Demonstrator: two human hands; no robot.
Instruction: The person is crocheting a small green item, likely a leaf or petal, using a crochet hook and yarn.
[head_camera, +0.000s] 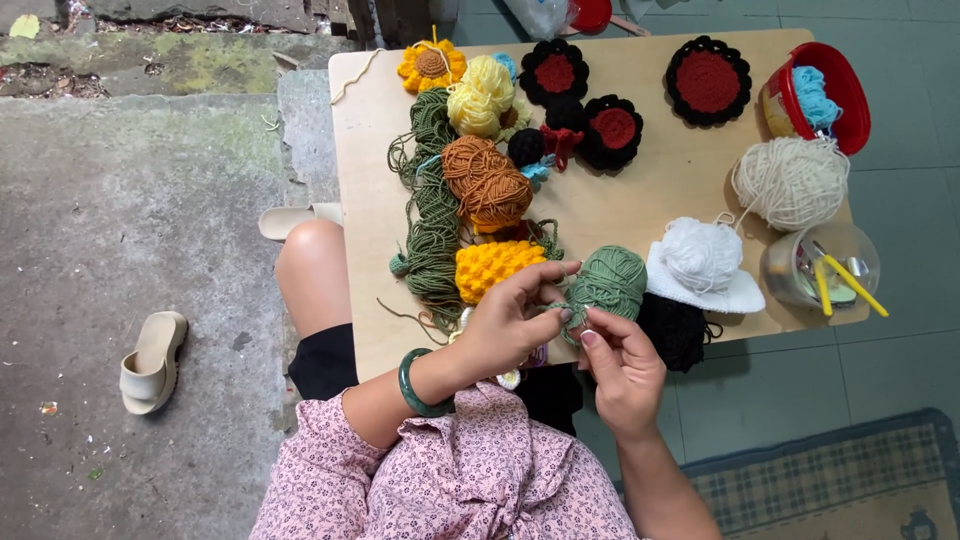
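While both hands (570, 335) pinch it, green yarn ball (612, 281) looks round

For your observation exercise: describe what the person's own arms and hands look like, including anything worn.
Both hands, the left hand and right hand, are bare and gloveless. A dark green bangle circles the left wrist. Short pink floral sleeves leave both forearms uncovered.
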